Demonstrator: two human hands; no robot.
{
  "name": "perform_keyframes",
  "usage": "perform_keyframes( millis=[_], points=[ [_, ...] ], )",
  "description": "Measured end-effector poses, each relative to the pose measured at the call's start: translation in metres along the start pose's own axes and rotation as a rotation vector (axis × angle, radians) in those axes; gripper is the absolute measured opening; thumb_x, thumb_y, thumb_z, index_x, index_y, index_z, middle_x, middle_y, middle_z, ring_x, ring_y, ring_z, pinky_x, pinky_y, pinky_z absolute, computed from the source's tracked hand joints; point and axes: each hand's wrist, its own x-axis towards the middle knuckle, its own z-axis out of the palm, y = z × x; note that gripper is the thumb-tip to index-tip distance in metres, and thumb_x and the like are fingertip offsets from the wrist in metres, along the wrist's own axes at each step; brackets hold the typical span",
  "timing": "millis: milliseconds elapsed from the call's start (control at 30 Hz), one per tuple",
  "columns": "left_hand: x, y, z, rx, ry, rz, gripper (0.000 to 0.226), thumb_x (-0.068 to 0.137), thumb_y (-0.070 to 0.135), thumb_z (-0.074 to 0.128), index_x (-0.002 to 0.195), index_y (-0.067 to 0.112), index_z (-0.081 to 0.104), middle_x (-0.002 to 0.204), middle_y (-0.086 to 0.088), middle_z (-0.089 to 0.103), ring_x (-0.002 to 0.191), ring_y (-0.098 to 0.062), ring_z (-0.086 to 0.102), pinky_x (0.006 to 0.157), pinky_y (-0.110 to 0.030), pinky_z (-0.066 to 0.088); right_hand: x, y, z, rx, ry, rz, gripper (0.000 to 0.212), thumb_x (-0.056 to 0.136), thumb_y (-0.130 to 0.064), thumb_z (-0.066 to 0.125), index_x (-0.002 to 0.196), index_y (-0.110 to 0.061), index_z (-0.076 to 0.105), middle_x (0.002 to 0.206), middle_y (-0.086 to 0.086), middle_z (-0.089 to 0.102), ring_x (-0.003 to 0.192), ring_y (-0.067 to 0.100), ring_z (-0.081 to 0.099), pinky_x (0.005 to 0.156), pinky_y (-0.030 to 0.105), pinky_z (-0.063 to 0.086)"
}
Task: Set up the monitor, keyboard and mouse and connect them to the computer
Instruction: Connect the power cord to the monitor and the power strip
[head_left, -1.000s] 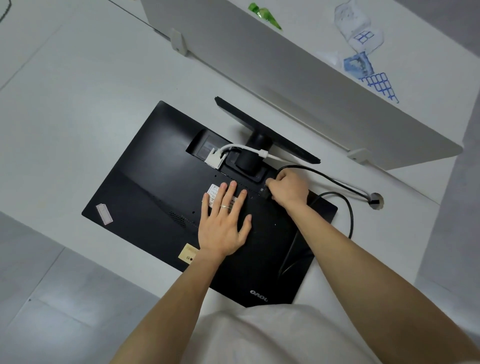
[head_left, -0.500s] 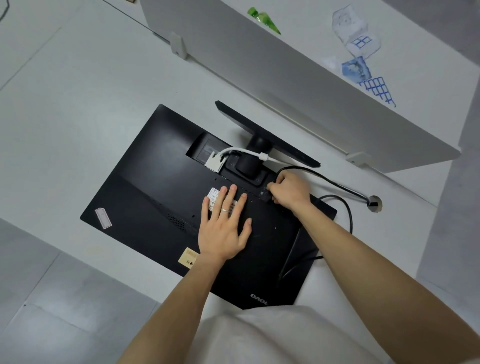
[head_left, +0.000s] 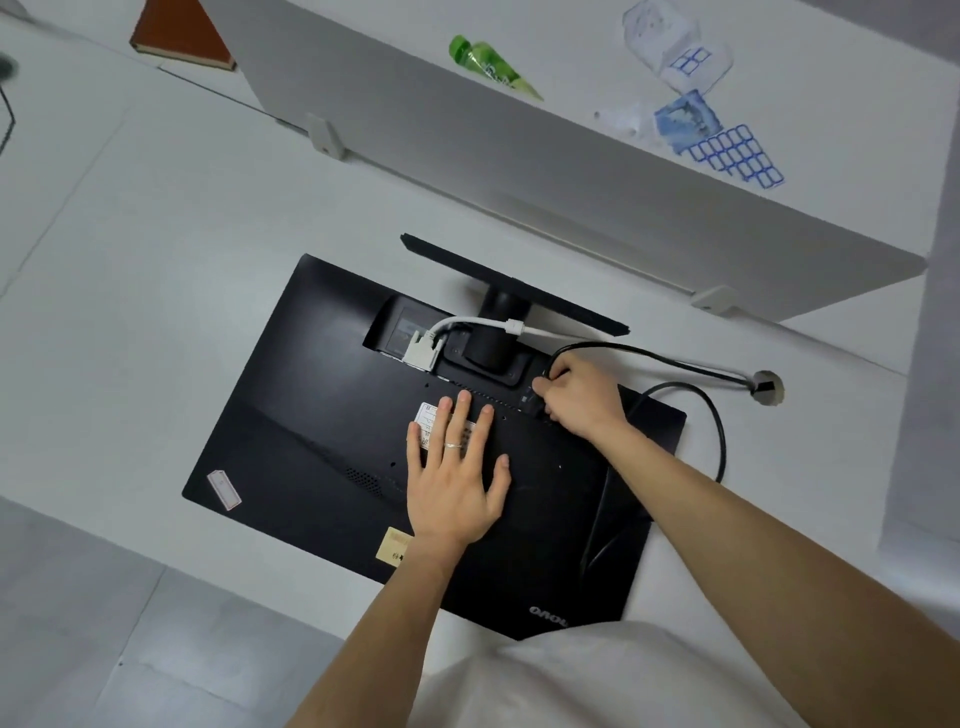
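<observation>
A black monitor (head_left: 322, 426) lies face down on the white desk (head_left: 156, 260), its stand base (head_left: 514, 283) pointing toward the divider. A white video cable (head_left: 467, 323) is plugged into the recess behind the stand. My left hand (head_left: 454, 467) presses flat on the monitor's back, fingers spread over a white label. My right hand (head_left: 579, 397) pinches the plug of a black power cable (head_left: 675, 358) at a port to the right of the stand mount. The plug itself is mostly hidden by my fingers. Neither keyboard nor mouse is in view.
The black cable runs to a round grommet hole (head_left: 766, 387) in the desk and loops by the monitor's right edge. A white divider panel (head_left: 519, 156) stands behind the monitor. Beyond it lie a green wrapper (head_left: 488, 65), blue-printed plastic packaging (head_left: 696, 104) and a brown book (head_left: 182, 36).
Both hands stay in place on the monitor. My right hand shifts slightly at the port with the black plug. The view has tilted a little.
</observation>
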Motion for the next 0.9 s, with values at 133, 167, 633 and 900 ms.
perform_keyframes(
  millis=[133,167,633,900],
  points=[
    [0.001,-0.001,0.001,-0.001,-0.001,0.003,0.061,0.096,0.05,0.043,0.152,0.026,0.041,0.165,-0.003,0.023,0.153,-0.022,0.015,0.121,-0.056,0.015,0.008,0.001,0.003,0.178,0.012,0.086,0.017,0.074,-0.033,0.062,0.077,-0.018,0.056,0.067,0.003,0.072,0.075,0.025,0.071,0.079,0.048,0.059],
    [0.001,-0.002,0.0,0.003,0.0,0.004,0.061,0.096,0.05,0.043,0.152,0.026,0.04,0.165,-0.003,0.022,0.153,-0.022,0.015,0.121,-0.057,0.015,0.009,0.002,0.004,0.193,0.013,0.083,0.017,0.076,-0.031,0.062,0.078,-0.015,0.056,0.065,0.003,0.072,0.073,0.024,0.071,0.08,0.047,0.059],
    [0.001,-0.001,0.004,0.078,-0.046,0.002,0.064,0.096,0.051,0.036,0.155,0.026,0.03,0.166,-0.004,0.018,0.154,-0.023,0.011,0.122,-0.055,0.011,0.012,0.016,0.003,-0.019,-0.036,-0.113,0.021,0.087,-0.037,0.067,0.078,-0.025,0.053,0.077,0.0,0.07,0.083,0.022,0.064,0.076,0.033,0.051],
    [0.002,0.002,0.001,0.071,-0.054,-0.023,0.064,0.095,0.051,0.039,0.153,0.026,0.035,0.165,-0.004,0.021,0.154,-0.022,0.011,0.122,-0.055,0.011,0.012,0.005,0.004,-0.062,-0.071,0.046,0.028,0.082,-0.034,0.072,0.069,-0.009,0.07,0.069,0.005,0.069,0.072,0.023,0.067,0.058,0.027,0.048]
  ],
)
